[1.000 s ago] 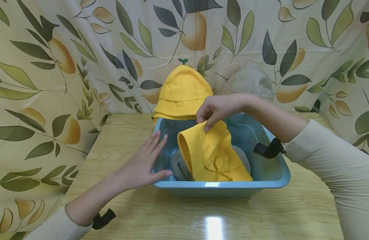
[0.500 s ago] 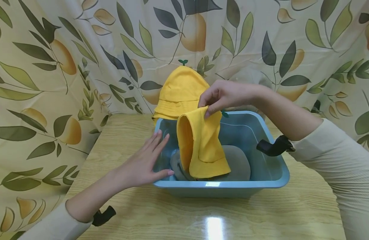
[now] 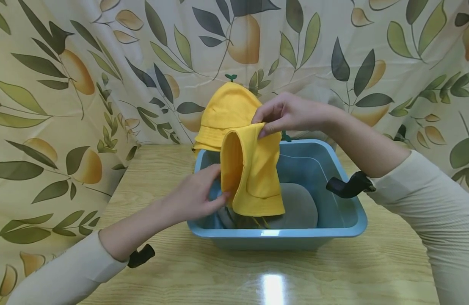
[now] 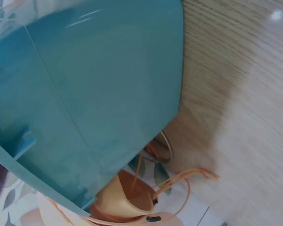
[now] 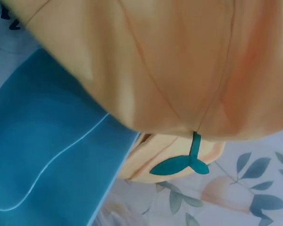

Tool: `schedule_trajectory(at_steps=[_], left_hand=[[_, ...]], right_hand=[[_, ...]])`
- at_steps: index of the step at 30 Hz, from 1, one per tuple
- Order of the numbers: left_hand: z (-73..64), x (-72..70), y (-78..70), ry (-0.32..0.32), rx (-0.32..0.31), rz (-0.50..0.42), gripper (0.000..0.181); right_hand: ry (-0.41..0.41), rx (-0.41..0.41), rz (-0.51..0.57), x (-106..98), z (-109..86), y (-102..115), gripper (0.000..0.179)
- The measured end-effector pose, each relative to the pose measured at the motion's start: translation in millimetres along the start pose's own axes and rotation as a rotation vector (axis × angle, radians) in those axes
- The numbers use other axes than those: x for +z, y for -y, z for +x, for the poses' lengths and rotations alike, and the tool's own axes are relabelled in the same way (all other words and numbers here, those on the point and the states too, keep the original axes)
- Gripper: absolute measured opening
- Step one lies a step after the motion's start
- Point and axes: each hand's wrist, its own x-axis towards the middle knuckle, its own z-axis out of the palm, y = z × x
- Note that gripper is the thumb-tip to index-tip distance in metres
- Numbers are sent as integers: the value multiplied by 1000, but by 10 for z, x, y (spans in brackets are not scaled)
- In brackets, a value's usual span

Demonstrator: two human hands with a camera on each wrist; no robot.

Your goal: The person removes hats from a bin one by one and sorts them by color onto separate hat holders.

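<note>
My right hand (image 3: 284, 114) pinches the upper edge of a yellow bucket hat (image 3: 263, 173), which hangs over the blue tub (image 3: 333, 232) with its opening facing left. My left hand (image 3: 194, 192) is at the hat's left brim, thumb at the near edge and fingers hidden behind the cloth. Its crown fills much of the right wrist view, with a green sprout (image 5: 179, 164) at the tip. Grey cloth-like things (image 3: 301, 203) lie in the tub below it. The left wrist view shows the tub's outer wall (image 4: 113, 80), not the fingers.
Another yellow bucket hat (image 3: 228, 106) with a sprout stands just behind the tub's back left. Its cords (image 4: 193, 174) trail at the tub's foot. A pale cap (image 3: 322, 95) is partly hidden behind my right forearm. Patterned curtain (image 3: 86, 84) closes in the wooden table.
My right hand has lifted the hat up from the grey things, and its brim has swung upright. My left hand has left the tub's left rim and moved right to the hat's brim.
</note>
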Motion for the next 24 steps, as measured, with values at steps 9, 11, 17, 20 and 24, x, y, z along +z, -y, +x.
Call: schedule_trajectory(at_steps=[9, 11, 17, 20, 24], left_hand=[[167, -60, 81, -375, 136, -258, 11], [193, -87, 89, -427, 70, -308, 9], [283, -141, 118, -540, -124, -352, 4], [337, -156, 112, -559, -135, -336, 7], [405, -171, 94, -572, -119, -320, 10]], right_hand=[[-303, 7, -106, 44, -21, -47, 17], [-393, 55, -127, 92, -15, -17, 21], [-705, 179, -178, 323, 19, 242, 34], [-826, 135, -126, 476, 38, 437, 37], [-890, -22, -84, 643, 71, 646, 39]])
